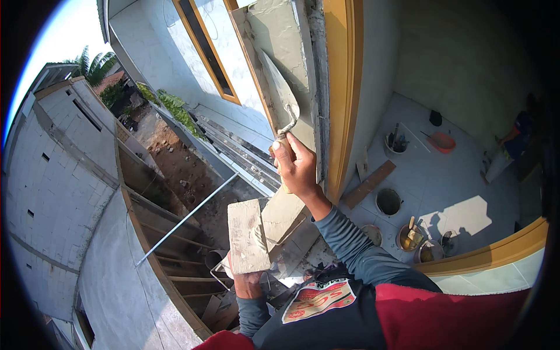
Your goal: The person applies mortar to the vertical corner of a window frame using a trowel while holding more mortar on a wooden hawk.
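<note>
Head view: right fingers (300, 149) clamp a metal trowel (283, 87); left hand (248, 286) beneath a rough oblong board (245, 233), grip unclear.

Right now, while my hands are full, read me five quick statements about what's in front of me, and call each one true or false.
1. The right grip is closed around the handle of a trowel. True.
2. The trowel's blade is a plain square. False: it narrows to a tip away from the handle.
3. The left grip is nowhere near the pale board. False: it is at the board's lower end, mostly hidden behind it.
4. A red basin sits on the tiled floor. True.
5. Another person is at the picture's left edge. False: that person is toward the right edge.
</note>
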Tool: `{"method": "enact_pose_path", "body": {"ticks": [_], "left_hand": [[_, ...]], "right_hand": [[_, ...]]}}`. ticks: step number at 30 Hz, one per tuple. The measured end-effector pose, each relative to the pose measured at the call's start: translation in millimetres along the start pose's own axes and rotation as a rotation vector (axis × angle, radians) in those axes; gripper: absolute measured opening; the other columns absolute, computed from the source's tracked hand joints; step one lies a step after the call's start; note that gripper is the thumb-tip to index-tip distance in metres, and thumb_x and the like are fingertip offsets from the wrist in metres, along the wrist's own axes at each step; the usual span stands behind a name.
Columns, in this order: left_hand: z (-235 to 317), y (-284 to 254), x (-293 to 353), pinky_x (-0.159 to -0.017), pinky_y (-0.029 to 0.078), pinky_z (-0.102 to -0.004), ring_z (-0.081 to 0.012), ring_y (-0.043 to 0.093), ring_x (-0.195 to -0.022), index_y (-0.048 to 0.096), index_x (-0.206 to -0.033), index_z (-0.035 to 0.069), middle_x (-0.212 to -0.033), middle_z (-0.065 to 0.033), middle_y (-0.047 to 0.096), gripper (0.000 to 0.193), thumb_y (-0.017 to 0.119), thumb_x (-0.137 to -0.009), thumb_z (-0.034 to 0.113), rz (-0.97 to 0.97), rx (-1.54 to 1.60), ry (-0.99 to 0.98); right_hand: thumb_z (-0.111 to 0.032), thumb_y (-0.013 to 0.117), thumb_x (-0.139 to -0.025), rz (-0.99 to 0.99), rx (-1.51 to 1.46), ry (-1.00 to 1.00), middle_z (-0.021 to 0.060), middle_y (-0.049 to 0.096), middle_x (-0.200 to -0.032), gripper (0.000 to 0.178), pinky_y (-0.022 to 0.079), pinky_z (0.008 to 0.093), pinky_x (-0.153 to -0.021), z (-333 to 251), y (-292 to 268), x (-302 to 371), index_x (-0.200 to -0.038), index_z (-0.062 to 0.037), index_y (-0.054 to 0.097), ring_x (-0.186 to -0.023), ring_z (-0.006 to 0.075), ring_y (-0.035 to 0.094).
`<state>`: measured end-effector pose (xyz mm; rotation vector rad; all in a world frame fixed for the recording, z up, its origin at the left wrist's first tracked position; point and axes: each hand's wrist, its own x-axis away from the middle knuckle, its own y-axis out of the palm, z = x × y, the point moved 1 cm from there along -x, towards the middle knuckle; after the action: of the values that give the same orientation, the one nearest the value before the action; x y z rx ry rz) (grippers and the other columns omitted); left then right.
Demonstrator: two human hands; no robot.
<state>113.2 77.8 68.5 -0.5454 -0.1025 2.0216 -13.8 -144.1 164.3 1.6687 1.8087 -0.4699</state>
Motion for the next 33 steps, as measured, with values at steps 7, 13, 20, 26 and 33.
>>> {"method": "enact_pose_path", "body": {"ticks": [7, 13, 20, 26, 33], "left_hand": [[3, -2, 5, -0.081, 0.056, -0.0314, -0.0184, 0.068, -0.097, 0.059, -0.123, -0.004, -0.113, -0.0126, 0.069, 0.041, 0.066, -0.085, 0.010, 0.112, 0.994, -0.400], [2, 0, 6, -0.080, 0.056, -0.0305, -0.0180, 0.068, -0.096, 0.057, -0.125, -0.004, -0.115, -0.0127, 0.068, 0.039, 0.062, -0.087, 0.005, 0.140, 1.204, -0.453], [15, 4, 0, -0.077, 0.056, -0.0300, -0.0166, 0.069, -0.093, 0.060, -0.123, -0.004, -0.111, -0.0116, 0.070, 0.039, 0.065, -0.086, 0.010, 0.065, 0.671, -0.262], [-11, 0, 6, -0.083, 0.060, -0.0401, -0.0289, 0.069, -0.101, 0.050, -0.134, -0.005, -0.124, -0.0199, 0.063, 0.045, 0.041, -0.097, 0.019, 0.070, 0.614, -0.216], [0, 1, 7, -0.074, 0.058, -0.0328, -0.0201, 0.070, -0.090, 0.061, -0.123, -0.003, -0.109, -0.0126, 0.070, 0.035, 0.058, -0.089, 0.007, 0.171, 0.846, -0.346]], "right_hand": [[-0.011, 0.062, -0.097, 0.116, -0.131, -0.054, 0.0038, 0.061, -0.074, 0.034, 0.045, 0.0230, -0.051, -42, -37, 15, -0.123, 0.0105, 0.059, -0.058, 0.0066, 0.055], [-0.011, 0.063, -0.096, 0.001, -0.017, -0.086, 0.0065, 0.061, -0.074, 0.033, 0.046, 0.0253, -0.054, -42, -38, 21, -0.119, 0.0127, 0.059, -0.060, 0.0089, 0.055], [-0.016, 0.064, -0.096, -0.080, 0.056, 0.018, 0.0053, 0.058, -0.068, 0.034, 0.045, 0.0256, -0.052, -9, -22, 17, -0.115, 0.0118, 0.060, -0.057, 0.0087, 0.054], [-0.017, 0.063, -0.097, 0.029, -0.073, 0.093, 0.0010, 0.060, -0.073, 0.035, 0.044, 0.0227, -0.050, -32, -24, 15, -0.122, 0.0090, 0.060, -0.059, 0.0055, 0.054], [-0.012, 0.063, -0.096, 0.004, -0.012, -0.079, 0.0042, 0.061, -0.076, 0.036, 0.044, 0.0221, -0.053, -45, -37, 19, -0.124, 0.0105, 0.058, -0.061, 0.0061, 0.054]]}}
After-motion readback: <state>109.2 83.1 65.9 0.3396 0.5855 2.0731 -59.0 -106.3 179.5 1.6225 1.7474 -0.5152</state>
